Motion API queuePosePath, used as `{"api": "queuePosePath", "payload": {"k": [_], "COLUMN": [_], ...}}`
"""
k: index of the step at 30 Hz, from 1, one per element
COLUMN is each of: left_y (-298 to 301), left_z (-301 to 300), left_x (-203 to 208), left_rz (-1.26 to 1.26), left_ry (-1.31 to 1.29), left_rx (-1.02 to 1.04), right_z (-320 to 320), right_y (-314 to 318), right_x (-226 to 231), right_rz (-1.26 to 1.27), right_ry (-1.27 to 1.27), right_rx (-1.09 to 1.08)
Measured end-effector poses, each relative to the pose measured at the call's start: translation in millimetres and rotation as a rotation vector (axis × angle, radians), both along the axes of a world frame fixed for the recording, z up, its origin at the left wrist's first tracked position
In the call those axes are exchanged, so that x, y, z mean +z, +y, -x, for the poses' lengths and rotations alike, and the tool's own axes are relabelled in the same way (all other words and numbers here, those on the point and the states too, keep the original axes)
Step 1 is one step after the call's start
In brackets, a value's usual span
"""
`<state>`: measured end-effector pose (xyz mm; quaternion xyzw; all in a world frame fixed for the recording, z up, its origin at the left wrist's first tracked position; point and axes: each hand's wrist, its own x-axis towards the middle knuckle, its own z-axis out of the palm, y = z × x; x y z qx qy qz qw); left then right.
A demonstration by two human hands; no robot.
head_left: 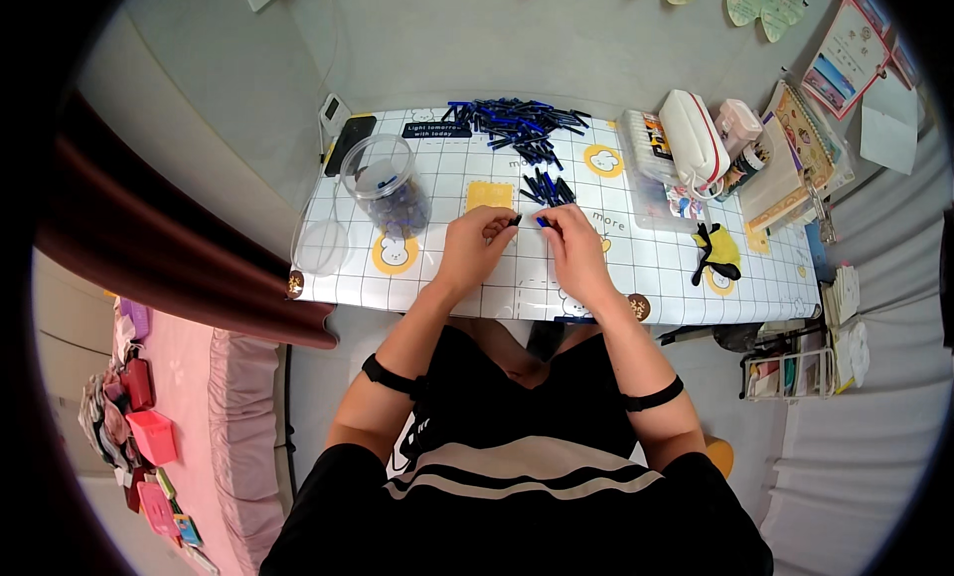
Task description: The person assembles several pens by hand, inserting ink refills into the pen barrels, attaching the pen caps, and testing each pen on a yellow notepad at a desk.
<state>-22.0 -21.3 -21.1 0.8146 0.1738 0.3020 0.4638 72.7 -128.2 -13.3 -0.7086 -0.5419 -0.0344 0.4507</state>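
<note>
Just in front of me, over the table, my left hand (479, 244) pinches a small black piece (516, 220) between thumb and fingertips. Close by on its right, my right hand (576, 250) is closed on a small blue piece (543, 221). The two pieces are apart, and their kind is too small to make out. Beyond my hands lies a small group of short blue and black sticks (549, 188). Farther back is a big heap of similar sticks (517, 119). Left of my left hand stands a lidless clear plastic jar (383, 164), with bluish pieces in its lower part.
A clear round lid (323, 246) lies at the table's left edge, and a black phone (351, 145) behind the jar. On the right are a white pencil case (693, 139), a clear plastic box (651, 203), a pen holder (743, 168) and a yellow-and-black cloth item (717, 253).
</note>
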Motion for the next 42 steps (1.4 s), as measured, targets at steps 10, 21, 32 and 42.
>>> {"api": "queuePosePath", "payload": {"k": [10,21,32,42], "left_y": [0,-10,-9,-8], "left_z": [-1,9,11,11], "left_x": [-12,0,0,2], "left_rz": [0.151,0.042,0.060,0.117], "left_ry": [-0.245,-0.069,-0.103,-0.121], "left_rx": [-0.077,0.030,-0.036,-0.063], "right_z": [5,11,12,14], "right_y": [9,3,4,3], "right_x": [-12,-15,-17,-12], "right_rz": [-0.191,-0.215,-0.215,-0.125], "right_ry": [0.338,0.350,0.337,0.341], "right_rx": [0.120,0.015,0.043,0.004]}}
